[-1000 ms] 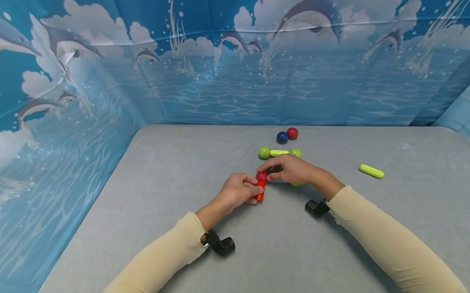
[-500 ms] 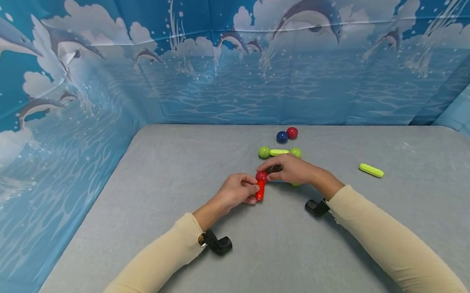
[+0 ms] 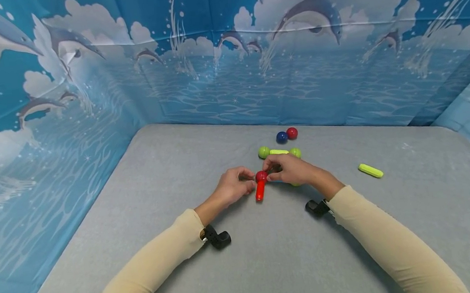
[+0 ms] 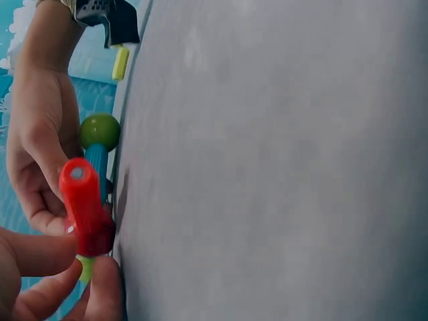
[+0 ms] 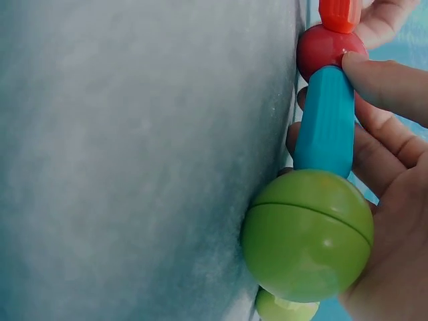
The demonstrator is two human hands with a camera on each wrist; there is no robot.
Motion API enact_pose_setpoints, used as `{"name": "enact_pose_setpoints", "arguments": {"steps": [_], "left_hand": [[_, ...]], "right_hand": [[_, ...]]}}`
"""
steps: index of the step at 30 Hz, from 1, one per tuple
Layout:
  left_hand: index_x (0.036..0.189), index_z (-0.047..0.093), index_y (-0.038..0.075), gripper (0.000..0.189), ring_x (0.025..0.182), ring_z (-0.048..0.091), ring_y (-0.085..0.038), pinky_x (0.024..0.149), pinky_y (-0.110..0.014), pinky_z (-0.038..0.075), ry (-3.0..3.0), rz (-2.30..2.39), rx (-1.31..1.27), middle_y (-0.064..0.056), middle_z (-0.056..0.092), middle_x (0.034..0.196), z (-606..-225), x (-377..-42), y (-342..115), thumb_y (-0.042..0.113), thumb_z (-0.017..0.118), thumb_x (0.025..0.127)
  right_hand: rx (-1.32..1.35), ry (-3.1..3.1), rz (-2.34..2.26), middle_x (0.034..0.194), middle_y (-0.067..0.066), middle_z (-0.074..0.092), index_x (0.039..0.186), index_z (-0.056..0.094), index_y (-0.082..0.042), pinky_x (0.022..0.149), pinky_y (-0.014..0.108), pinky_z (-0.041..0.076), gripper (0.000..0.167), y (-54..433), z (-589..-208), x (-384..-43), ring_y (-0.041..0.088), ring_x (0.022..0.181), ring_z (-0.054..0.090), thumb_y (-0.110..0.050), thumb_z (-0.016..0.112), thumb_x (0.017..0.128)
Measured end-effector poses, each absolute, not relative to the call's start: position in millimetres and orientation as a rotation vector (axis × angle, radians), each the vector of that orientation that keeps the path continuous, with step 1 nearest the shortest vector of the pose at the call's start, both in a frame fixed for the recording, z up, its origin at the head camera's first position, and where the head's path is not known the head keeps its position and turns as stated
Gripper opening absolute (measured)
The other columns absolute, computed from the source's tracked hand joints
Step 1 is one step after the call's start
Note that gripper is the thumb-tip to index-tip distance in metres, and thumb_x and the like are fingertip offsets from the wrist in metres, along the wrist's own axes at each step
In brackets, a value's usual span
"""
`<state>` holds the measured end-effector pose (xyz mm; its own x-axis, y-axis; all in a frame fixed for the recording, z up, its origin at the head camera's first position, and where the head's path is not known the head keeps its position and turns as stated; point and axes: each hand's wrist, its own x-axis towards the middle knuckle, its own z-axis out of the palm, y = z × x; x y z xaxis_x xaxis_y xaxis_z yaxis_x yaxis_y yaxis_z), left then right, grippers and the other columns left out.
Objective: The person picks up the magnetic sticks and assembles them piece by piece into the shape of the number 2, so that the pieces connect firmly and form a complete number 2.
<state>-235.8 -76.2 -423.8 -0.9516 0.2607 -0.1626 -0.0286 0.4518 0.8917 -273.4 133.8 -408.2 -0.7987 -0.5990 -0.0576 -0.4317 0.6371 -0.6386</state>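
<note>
hands meet mid-surface over a small rod-and-ball build. left hand [image 3: 232, 188] has fingers curled, tips at the red ball [image 3: 261, 176] from the left side; wrist cam shows thumb + fingertips [image 4: 40, 257] touching the ball's underside where the red rod [image 3: 260, 191] joins it. red rod sticks out from the ball toward the person, free end bare, not gripped. right hand [image 3: 292, 169] lies over the blue rod [image 5: 326, 120], forefinger pressed on the rod's end by the red ball, other fingers curled behind it; rod runs from red ball to a green ball [image 5: 307, 233] resting in the palm. whole piece sits on the grey surface [image 3: 271, 256], between the two hands.

behind the hands: lime rod w/ green balls [image 3: 264, 152] on each end, then a blue ball [image 3: 282, 137] touching a 2nd red ball [image 3: 292, 133]. loose lime rod [image 3: 371, 170] lies well apart to the right.
</note>
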Motion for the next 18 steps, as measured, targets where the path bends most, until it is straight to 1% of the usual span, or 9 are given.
{"name": "enact_pose_setpoints", "arguments": {"steps": [2, 4, 8, 10, 13, 15, 18], "left_hand": [[0.115, 0.069, 0.008, 0.025, 0.078, 0.062, -0.011, 0.065, -0.021, 0.05, 2.508, 1.425, 0.254, -0.009, 0.069, 0.119, -424, -239, -76, 0.009, 0.067, 0.091], [0.118, 0.07, 0.01, 0.026, 0.082, 0.062, -0.012, 0.065, -0.022, 0.049, 2.542, 1.375, 0.309, -0.008, 0.069, 0.123, -423, -243, -75, 0.011, 0.067, 0.092], [0.118, 0.07, 0.012, 0.025, 0.081, 0.063, -0.013, 0.062, -0.023, 0.05, 2.537, 1.323, 0.391, -0.008, 0.069, 0.123, -423, -250, -72, 0.014, 0.067, 0.093], [0.115, 0.07, 0.012, 0.023, 0.081, 0.064, -0.013, 0.061, -0.023, 0.05, 2.528, 1.312, 0.413, -0.009, 0.069, 0.122, -423, -253, -71, 0.013, 0.068, 0.093], [0.112, 0.069, 0.01, 0.019, 0.087, 0.067, -0.016, 0.061, -0.023, 0.051, 2.524, 1.307, 0.42, -0.011, 0.069, 0.12, -423, -255, -69, 0.012, 0.068, 0.093], [0.11, 0.068, 0.01, 0.018, 0.091, 0.067, -0.018, 0.063, -0.023, 0.052, 2.526, 1.296, 0.415, -0.011, 0.069, 0.119, -422, -257, -68, 0.013, 0.068, 0.093], [0.108, 0.067, 0.011, 0.017, 0.095, 0.065, -0.021, 0.064, -0.023, 0.052, 2.531, 1.264, 0.405, -0.009, 0.069, 0.118, -421, -259, -67, 0.014, 0.069, 0.092]], "right_hand": [[-0.834, 2.603, -0.91, 0.105, 0.007, 0.067, 0.105, 0.063, -0.009, 0.084, 0.036, 0.054, 0.015, 134, -408, -273, 0.018, 0.093, 0.063, -0.008, 0.07, 0.091], [-0.838, 2.607, -0.913, 0.104, 0.008, 0.066, 0.103, 0.064, -0.009, 0.082, 0.035, 0.054, 0.014, 135, -408, -272, 0.018, 0.091, 0.062, -0.008, 0.07, 0.09], [-0.868, 2.61, -0.917, 0.104, 0.008, 0.066, 0.104, 0.064, -0.009, 0.083, 0.035, 0.055, 0.015, 135, -409, -272, 0.018, 0.092, 0.063, -0.007, 0.07, 0.09], [-0.883, 2.61, -0.912, 0.105, 0.008, 0.066, 0.105, 0.065, -0.009, 0.083, 0.036, 0.055, 0.016, 136, -408, -272, 0.019, 0.092, 0.064, -0.007, 0.07, 0.091], [-0.884, 2.633, -0.889, 0.108, 0.009, 0.068, 0.11, 0.066, -0.008, 0.085, 0.039, 0.055, 0.018, 141, -404, -272, 0.02, 0.095, 0.065, -0.009, 0.068, 0.092], [-0.871, 2.664, -0.88, 0.111, 0.011, 0.068, 0.113, 0.066, -0.005, 0.088, 0.043, 0.055, 0.02, 147, -399, -273, 0.022, 0.097, 0.066, -0.01, 0.067, 0.093], [-0.833, 2.742, -0.857, 0.114, 0.014, 0.068, 0.116, 0.066, -0.003, 0.09, 0.048, 0.054, 0.023, 163, -391, -278, 0.026, 0.101, 0.065, -0.011, 0.065, 0.094]]}}
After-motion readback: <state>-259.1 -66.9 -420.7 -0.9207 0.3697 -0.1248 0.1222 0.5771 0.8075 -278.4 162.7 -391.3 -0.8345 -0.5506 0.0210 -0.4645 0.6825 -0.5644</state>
